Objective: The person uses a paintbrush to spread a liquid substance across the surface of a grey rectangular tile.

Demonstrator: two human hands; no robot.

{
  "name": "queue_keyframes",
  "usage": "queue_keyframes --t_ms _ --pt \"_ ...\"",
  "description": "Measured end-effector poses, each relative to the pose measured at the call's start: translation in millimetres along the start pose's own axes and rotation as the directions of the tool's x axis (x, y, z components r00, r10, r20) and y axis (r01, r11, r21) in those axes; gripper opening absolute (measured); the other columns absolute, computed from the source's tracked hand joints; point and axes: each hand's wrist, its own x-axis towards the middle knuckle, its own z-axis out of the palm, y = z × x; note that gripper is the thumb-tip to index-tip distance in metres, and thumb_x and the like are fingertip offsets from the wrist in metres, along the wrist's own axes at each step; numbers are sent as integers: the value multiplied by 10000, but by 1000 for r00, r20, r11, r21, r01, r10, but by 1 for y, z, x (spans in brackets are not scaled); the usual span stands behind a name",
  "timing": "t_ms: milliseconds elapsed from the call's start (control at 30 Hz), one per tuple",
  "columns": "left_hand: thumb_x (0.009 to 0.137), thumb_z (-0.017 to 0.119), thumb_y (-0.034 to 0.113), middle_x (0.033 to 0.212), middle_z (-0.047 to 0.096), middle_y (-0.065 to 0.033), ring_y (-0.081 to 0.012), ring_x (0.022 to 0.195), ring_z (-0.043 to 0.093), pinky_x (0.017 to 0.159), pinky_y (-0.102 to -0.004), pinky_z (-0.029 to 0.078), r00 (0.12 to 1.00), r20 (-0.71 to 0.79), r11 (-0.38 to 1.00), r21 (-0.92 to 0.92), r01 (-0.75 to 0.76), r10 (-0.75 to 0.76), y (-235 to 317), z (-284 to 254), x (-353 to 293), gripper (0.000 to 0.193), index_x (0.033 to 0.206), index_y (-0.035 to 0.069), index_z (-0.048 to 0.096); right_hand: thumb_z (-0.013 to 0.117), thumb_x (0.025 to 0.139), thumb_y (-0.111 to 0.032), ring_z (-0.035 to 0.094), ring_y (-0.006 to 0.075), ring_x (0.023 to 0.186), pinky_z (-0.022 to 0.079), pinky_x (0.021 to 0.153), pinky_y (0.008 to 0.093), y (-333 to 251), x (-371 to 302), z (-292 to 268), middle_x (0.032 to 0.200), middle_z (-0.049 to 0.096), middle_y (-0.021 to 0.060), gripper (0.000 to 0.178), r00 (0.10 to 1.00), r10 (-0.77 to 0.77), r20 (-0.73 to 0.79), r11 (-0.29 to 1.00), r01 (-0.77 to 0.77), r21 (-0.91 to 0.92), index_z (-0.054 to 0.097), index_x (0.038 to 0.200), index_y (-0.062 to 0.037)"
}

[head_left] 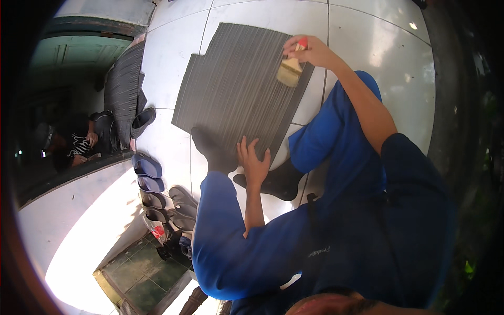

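A grey ribbed sheet (231, 79) lies flat on the tiled floor in front of me, with a notch cut at its far left corner. My right hand (311, 52) is closed round the red-tipped handle of a flat paintbrush (290, 71) at the sheet's far right edge. The brush's pale bristles point down toward the ribbed surface; whether they touch it I cannot tell. On the near edge of the sheet rests my left hand (254, 164), fingers spread, holding nothing. Beside it, my dark-socked left foot (210, 149) presses on the sheet.
My right foot (275, 181) is by the sheet's near edge. More dark ribbed sheets (123, 89) lean at the left, next to a dark clog (143, 122). Blue sandals (147, 165) and other shoes line the left side. A person in black (79, 139) appears in the dark glass.
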Motion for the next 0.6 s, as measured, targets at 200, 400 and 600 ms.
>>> queue_keyframes --t_ms 200,400,600 --pt "941 738 309 1677 279 -216 -473 1574 166 1244 -646 217 1000 2 999 -47 -6 7 5 3 3 554 1423 94 568 666 1002 -67 699 158 1089 549 927 283 20 7 -27 1125 766 63 153 806 -313 -503 930 151 -336 727 1135 -21" --pt "936 744 303 1674 281 -220 -479 1572 166 1244 -645 212 1000 -8 999 -31 -19 18 1 1 4 559 1426 101 565 708 1002 -147 689 173 1003 607 867 336 -7 -19 56 1082 739 53 149 967 -2 255 1000 3 -7 738 1115 -55" --pt "938 744 304 1670 290 -222 -480 1570 174 1242 -645 210 1000 -3 1000 -17 -8 8 5 2 2 555 1422 97 569 703 1008 -157 707 173 976 623 807 310 14 15 7 1077 726 62 167 954 -24 -300 993 -13 -120 731 1146 -67"
